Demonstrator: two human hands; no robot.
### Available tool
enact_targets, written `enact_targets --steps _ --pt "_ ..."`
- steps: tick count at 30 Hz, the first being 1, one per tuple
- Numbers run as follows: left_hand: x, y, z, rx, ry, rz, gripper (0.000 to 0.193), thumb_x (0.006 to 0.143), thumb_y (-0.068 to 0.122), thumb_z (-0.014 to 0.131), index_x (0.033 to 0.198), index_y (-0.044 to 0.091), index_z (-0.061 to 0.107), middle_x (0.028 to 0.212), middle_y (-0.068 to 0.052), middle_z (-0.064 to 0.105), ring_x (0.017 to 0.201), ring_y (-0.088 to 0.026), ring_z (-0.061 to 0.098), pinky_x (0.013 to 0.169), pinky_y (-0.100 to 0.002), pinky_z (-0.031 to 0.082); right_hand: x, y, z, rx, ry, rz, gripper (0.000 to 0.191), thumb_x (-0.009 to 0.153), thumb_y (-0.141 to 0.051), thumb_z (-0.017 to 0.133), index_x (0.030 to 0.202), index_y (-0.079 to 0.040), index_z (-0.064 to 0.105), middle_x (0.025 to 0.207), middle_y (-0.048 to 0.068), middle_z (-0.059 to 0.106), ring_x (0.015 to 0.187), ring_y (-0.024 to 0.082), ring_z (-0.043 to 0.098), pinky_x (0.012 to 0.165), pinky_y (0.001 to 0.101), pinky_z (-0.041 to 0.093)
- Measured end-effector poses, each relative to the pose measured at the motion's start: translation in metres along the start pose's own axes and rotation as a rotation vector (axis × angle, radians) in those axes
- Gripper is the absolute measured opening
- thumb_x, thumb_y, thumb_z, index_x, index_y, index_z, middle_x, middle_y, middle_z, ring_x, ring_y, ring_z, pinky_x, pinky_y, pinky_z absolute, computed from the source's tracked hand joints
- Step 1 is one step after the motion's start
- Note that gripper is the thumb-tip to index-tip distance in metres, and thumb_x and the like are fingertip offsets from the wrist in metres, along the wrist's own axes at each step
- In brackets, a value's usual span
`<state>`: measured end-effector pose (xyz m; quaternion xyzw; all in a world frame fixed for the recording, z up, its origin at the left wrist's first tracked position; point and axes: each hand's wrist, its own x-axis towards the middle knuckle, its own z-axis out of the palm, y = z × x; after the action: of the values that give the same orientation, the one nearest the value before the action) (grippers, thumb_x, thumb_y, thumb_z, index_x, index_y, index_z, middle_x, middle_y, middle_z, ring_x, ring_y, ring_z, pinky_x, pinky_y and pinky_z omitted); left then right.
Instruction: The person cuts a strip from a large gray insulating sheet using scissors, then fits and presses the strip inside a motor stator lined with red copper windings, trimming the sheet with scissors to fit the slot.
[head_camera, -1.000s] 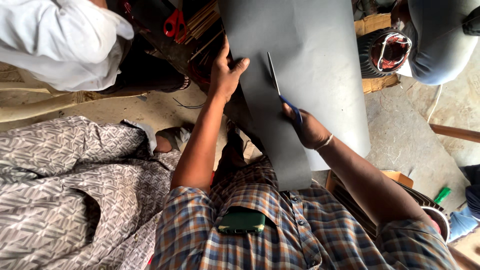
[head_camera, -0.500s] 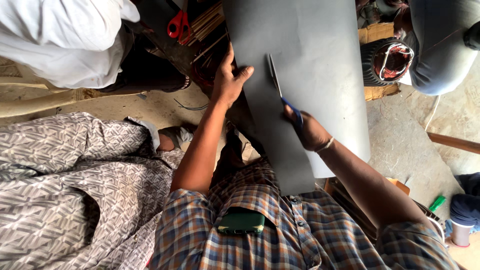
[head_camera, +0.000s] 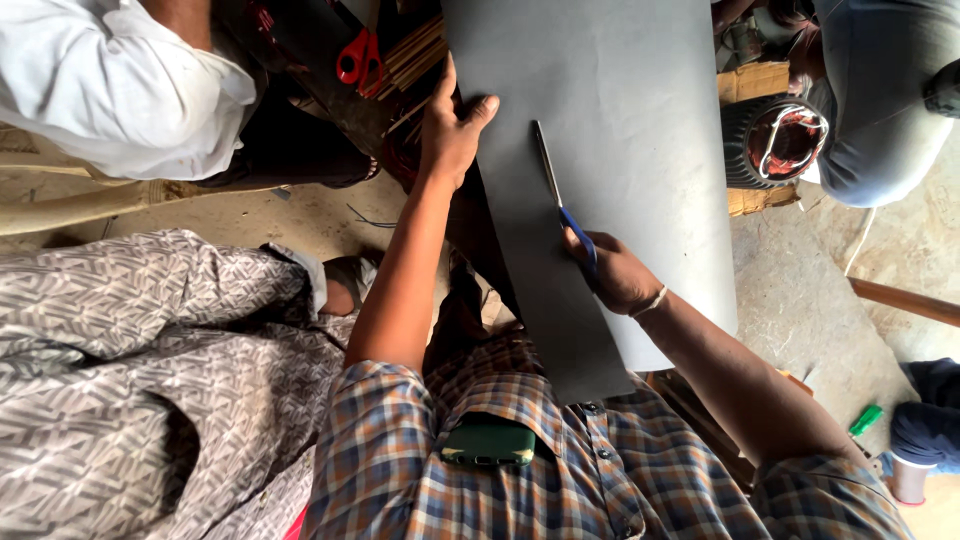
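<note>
A large dark grey sheet (head_camera: 620, 110) hangs in front of me, running from the top of the view down to my chest. My left hand (head_camera: 452, 125) grips its left edge, thumb over the front. My right hand (head_camera: 615, 272) is closed around the blue handles of a pair of scissors (head_camera: 560, 195). The long metal blades lie on the sheet and point up along a cut line. A narrow strip of the sheet (head_camera: 560, 330) below the scissors is split off from the rest.
A person in patterned grey clothes (head_camera: 130, 360) sits close at my left. Another person in a white shirt (head_camera: 110, 80) is at top left, near red scissors (head_camera: 357, 58). A motor stator (head_camera: 785, 140) and a person in grey-blue are at top right.
The view has shifted slightly. My right hand and the scissors have moved a little up along the sheet. My left hand keeps its grip on the left edge.
</note>
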<state>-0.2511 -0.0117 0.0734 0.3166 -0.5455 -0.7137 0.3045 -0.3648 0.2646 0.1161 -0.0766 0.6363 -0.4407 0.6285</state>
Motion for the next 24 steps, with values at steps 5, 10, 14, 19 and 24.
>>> enact_targets --steps 5,10,14,19,24 --pt "-0.002 -0.007 0.009 0.094 0.001 0.016 0.093 0.095 0.02 0.078 0.163 0.003 0.018 0.166 -0.022 0.034 0.152 -0.03 0.038 0.125 -0.041 0.036 0.014 -0.027 0.0 0.232 -0.105 -0.035 0.04 0.102 -0.044 0.062 0.107 -0.004 0.066 0.1 0.0 0.065 0.094 0.012 0.056 0.085 0.0299 0.046" --pt "-0.006 -0.007 0.01 0.144 0.009 -0.022 0.095 0.093 0.023 0.078 0.165 0.005 0.018 0.165 -0.021 0.039 0.151 -0.031 0.044 0.126 -0.041 0.034 0.015 -0.036 -0.005 0.143 -0.105 -0.058 0.04 0.097 -0.045 0.062 0.109 -0.007 0.067 0.099 -0.005 0.064 0.094 0.005 0.058 0.087 0.0232 0.048" --pt "-0.005 0.0 0.013 0.157 0.024 0.026 0.092 0.097 0.023 0.078 0.165 0.006 0.019 0.168 -0.02 0.031 0.155 -0.031 0.032 0.125 -0.043 0.033 0.005 -0.034 -0.01 0.006 -0.074 -0.06 0.051 0.109 -0.052 0.066 0.101 -0.003 0.06 0.084 -0.006 0.047 0.074 0.004 0.044 0.063 0.0231 0.039" --pt "0.017 0.016 0.019 -0.016 0.053 0.103 0.087 0.098 0.027 0.077 0.165 0.006 0.024 0.166 -0.019 0.039 0.153 -0.03 0.041 0.126 -0.043 0.04 -0.012 -0.043 -0.014 -0.083 -0.077 0.014 0.047 0.092 -0.055 0.063 0.096 -0.008 0.066 0.074 -0.004 0.055 0.06 0.006 0.051 0.051 0.0245 0.044" --pt "0.023 0.02 0.027 0.049 0.055 0.117 0.091 0.096 0.028 0.078 0.164 0.002 0.025 0.164 -0.021 0.044 0.152 -0.031 0.045 0.126 -0.042 0.04 0.0 -0.069 -0.014 0.019 -0.096 -0.033 0.045 0.098 -0.057 0.062 0.095 -0.013 0.064 0.069 -0.005 0.048 0.056 0.005 0.044 0.05 0.0231 0.038"
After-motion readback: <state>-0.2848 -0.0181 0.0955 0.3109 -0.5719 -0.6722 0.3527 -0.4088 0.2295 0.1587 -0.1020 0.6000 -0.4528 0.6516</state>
